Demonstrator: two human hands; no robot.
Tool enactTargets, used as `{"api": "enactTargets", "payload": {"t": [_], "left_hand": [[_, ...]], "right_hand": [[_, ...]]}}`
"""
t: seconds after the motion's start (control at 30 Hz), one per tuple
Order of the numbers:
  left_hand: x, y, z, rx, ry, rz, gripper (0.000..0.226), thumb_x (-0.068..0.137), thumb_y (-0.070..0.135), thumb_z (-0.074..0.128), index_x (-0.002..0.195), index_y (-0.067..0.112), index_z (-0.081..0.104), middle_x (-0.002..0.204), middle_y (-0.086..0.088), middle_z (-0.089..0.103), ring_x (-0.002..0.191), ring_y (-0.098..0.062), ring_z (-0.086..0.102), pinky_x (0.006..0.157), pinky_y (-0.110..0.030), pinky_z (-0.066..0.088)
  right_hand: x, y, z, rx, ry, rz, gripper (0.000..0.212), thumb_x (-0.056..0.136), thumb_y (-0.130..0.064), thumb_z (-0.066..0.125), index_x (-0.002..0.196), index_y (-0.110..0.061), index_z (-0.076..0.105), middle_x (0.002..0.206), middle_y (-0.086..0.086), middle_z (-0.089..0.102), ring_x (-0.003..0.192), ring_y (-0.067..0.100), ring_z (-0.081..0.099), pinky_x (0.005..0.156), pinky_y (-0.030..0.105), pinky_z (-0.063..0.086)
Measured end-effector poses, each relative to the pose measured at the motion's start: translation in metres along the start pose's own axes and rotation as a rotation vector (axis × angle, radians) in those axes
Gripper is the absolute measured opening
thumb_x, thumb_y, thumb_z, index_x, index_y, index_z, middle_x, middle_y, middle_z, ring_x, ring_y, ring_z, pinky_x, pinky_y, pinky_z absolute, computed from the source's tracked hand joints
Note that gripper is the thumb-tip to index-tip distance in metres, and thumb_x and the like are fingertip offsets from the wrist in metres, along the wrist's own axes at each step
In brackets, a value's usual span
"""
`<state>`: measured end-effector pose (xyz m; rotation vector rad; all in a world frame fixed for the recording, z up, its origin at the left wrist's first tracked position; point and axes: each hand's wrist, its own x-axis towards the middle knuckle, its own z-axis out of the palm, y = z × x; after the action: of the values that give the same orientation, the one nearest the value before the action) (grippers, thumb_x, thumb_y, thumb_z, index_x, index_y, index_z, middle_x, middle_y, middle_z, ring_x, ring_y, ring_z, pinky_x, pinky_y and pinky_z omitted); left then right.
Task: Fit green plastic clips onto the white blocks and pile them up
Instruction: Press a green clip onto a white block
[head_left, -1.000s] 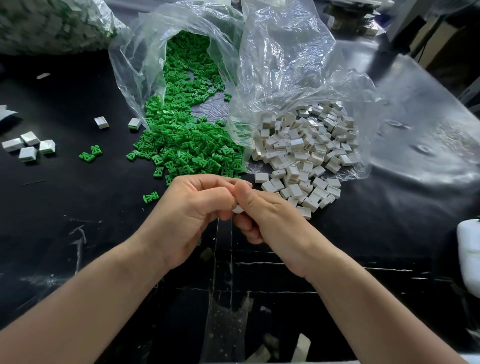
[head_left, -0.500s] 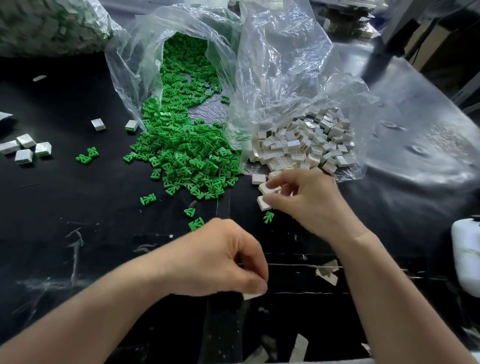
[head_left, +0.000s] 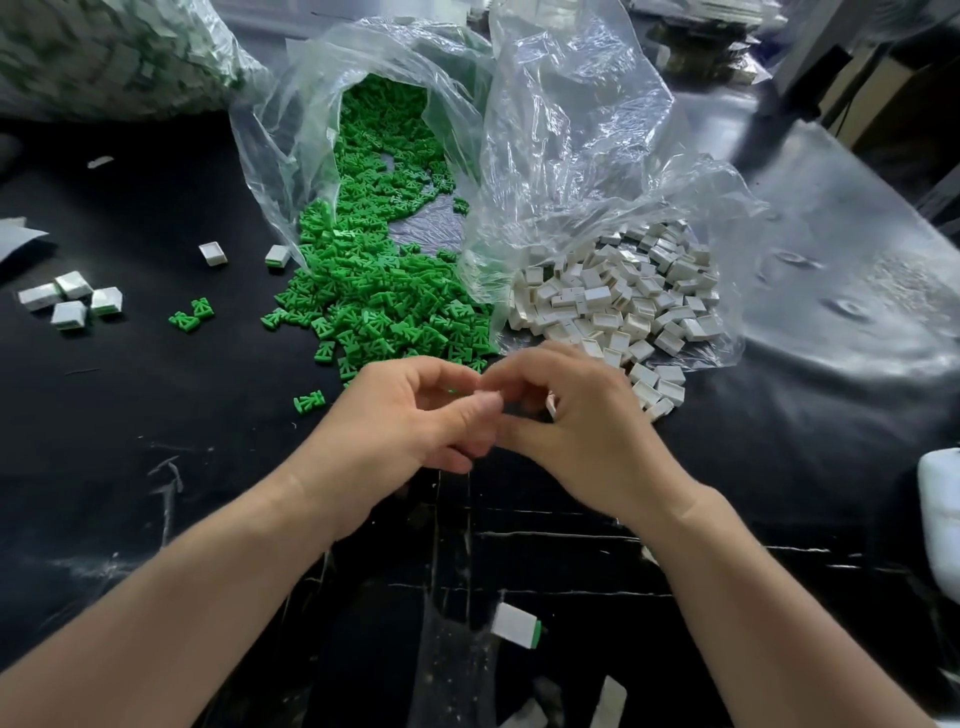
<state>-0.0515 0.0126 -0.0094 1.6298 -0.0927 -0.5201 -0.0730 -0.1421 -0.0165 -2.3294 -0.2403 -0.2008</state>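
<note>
Working at the near middle of the black table (head_left: 130, 415), both hands brought together fingertip to fingertip. Pinches with the left hand (head_left: 405, 421), fingers curled in, a green clip (head_left: 452, 391), only a sliver of it showing between thumb and forefinger. Curls the fingers of the right hand (head_left: 587, 431) toward the left. Shows a white block (head_left: 551, 406) edge-on in the hollow of those fingers, but cannot tell through the blur whether it is gripped or lying on the table just behind.

Faces two heaps just beyond the knuckles. On the left, a heap of green clips (head_left: 374, 312) spilling from the mouth of a clear plastic bag (head_left: 291, 156). On the right, a heap of white blocks (head_left: 623, 301) spread from a second clear bag (head_left: 571, 130). Nearly touching, these two heaps.

Has a single loose clip (head_left: 309, 401) lying just left of the left hand and a pair of clips (head_left: 189, 316) farther left. Near the left edge, a cluster of fitted blocks (head_left: 72, 301), white with green at an edge, and two separate blocks (head_left: 213, 254) between that cluster and the green heap. Low in the foreground between the forearms, blurred, one more fitted block (head_left: 517, 626) with a green end. At the right edge, a white container (head_left: 940, 519).
</note>
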Motion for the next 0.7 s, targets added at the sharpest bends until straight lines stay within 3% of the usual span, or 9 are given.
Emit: {"api": "enactTargets", "payload": {"t": [0.1,0.2,0.3,0.4,0.5,0.7], "left_hand": [[0.001,0.0,-0.002,0.02,0.055,0.05,0.008,0.079,0.003,0.065,0.081,0.01,0.066,0.058,-0.004,0.068,0.052,-0.01,0.063,0.05,-0.019,0.054],[0.007,0.0,-0.008,0.066,0.229,0.12,0.018,0.08,-0.001,0.064,0.076,0.016,0.065,0.061,-0.001,0.067,0.052,-0.007,0.062,0.051,-0.019,0.053],[0.012,0.001,-0.015,0.039,0.332,0.169,0.027,0.079,-0.007,0.063,0.074,0.019,0.064,0.068,-0.003,0.066,0.053,-0.005,0.061,0.052,-0.02,0.053],[0.013,0.0,-0.017,0.005,0.352,0.184,0.026,0.079,-0.006,0.063,0.074,0.019,0.064,0.069,-0.001,0.065,0.052,-0.003,0.061,0.05,-0.018,0.052],[0.013,-0.001,-0.015,0.016,0.331,0.184,0.028,0.078,-0.009,0.062,0.075,0.019,0.064,0.069,-0.003,0.065,0.053,-0.004,0.061,0.05,-0.017,0.052],[0.014,-0.003,-0.013,0.027,0.3,0.186,0.031,0.078,-0.01,0.061,0.073,0.02,0.065,0.069,-0.004,0.065,0.063,-0.016,0.061,0.053,-0.018,0.053]], "right_hand": [[-0.001,-0.003,0.008,0.048,0.003,-0.025,0.029,0.068,-0.018,0.079,0.096,-0.017,0.068,0.078,-0.005,0.061,0.072,0.008,0.054,0.065,0.015,0.043],[0.001,0.002,0.008,0.042,0.039,0.043,0.025,0.075,-0.024,0.073,0.098,-0.017,0.068,0.08,-0.007,0.06,0.073,0.008,0.054,0.067,0.011,0.041],[0.006,0.004,0.014,-0.136,0.06,0.031,0.021,0.082,-0.021,0.066,0.102,-0.014,0.069,0.091,-0.007,0.059,0.087,0.012,0.054,0.075,0.01,0.035],[0.009,0.003,0.028,-0.335,-0.037,-0.07,0.031,0.088,-0.015,0.057,0.119,-0.015,0.061,0.111,0.006,0.059,0.104,0.025,0.05,0.089,0.03,0.037],[0.011,0.003,0.037,-0.472,-0.139,-0.107,0.041,0.092,-0.018,0.049,0.133,-0.02,0.047,0.12,0.007,0.051,0.109,0.027,0.043,0.092,0.038,0.036],[0.012,0.005,0.029,-0.376,-0.1,-0.069,0.014,0.086,-0.015,0.06,0.097,-0.011,0.067,0.099,0.007,0.06,0.097,0.027,0.052,0.079,0.025,0.03]]}}
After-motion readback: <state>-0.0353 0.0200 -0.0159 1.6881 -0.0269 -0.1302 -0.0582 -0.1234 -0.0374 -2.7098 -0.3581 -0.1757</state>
